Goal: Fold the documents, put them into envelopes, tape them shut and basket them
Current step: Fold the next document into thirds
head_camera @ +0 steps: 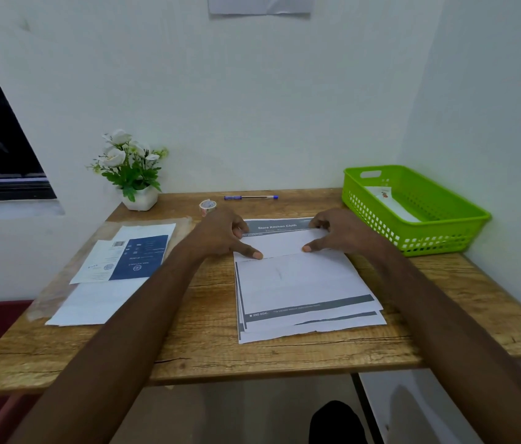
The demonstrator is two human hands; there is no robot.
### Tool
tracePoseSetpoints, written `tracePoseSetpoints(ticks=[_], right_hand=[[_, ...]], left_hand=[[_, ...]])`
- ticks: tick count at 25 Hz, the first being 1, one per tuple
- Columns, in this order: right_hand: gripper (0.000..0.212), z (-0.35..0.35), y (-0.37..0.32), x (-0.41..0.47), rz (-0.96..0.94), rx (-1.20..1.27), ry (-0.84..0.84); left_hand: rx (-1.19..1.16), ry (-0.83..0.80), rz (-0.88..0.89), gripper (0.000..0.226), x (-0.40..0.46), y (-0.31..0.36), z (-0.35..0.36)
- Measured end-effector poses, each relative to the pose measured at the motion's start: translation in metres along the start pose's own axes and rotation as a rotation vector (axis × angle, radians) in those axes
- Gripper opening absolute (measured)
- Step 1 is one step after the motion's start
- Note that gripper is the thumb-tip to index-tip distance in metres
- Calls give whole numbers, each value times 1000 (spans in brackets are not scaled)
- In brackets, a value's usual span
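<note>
A stack of printed documents (307, 290) lies at the table's middle. The top sheet is folded over, its blank folded part (281, 243) lying across the upper half, below a grey header. My left hand (220, 233) pinches the folded sheet's left end, thumb pressing on the fold's near edge. My right hand (339, 230) holds the right end the same way. White and blue envelopes (124, 261) lie at the left on a clear plastic sleeve. A tape roll (207, 205) stands behind my left hand. The green basket (445, 232) at the right holds one white envelope (390, 200).
A blue pen (250, 197) lies near the table's (214, 347) back edge. A white pot of white flowers (131, 174) stands at the back left. Walls close the back and right sides. A dark window is at the left.
</note>
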State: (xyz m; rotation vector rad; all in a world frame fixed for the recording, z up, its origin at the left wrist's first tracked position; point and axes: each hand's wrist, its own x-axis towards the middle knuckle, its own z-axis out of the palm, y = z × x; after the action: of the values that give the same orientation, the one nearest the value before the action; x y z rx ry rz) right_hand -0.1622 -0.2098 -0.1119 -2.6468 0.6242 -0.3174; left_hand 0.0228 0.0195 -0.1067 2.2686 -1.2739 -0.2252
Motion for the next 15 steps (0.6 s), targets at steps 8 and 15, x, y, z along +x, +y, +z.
tracePoseSetpoints(ticks=[8, 15], right_hand=[[62, 1, 4, 1, 6, 99, -15], [59, 1, 1, 1, 22, 150, -18]], left_hand=[[-127, -44, -16, 51, 3, -4, 2], [-201, -49, 32, 55, 2, -4, 2]])
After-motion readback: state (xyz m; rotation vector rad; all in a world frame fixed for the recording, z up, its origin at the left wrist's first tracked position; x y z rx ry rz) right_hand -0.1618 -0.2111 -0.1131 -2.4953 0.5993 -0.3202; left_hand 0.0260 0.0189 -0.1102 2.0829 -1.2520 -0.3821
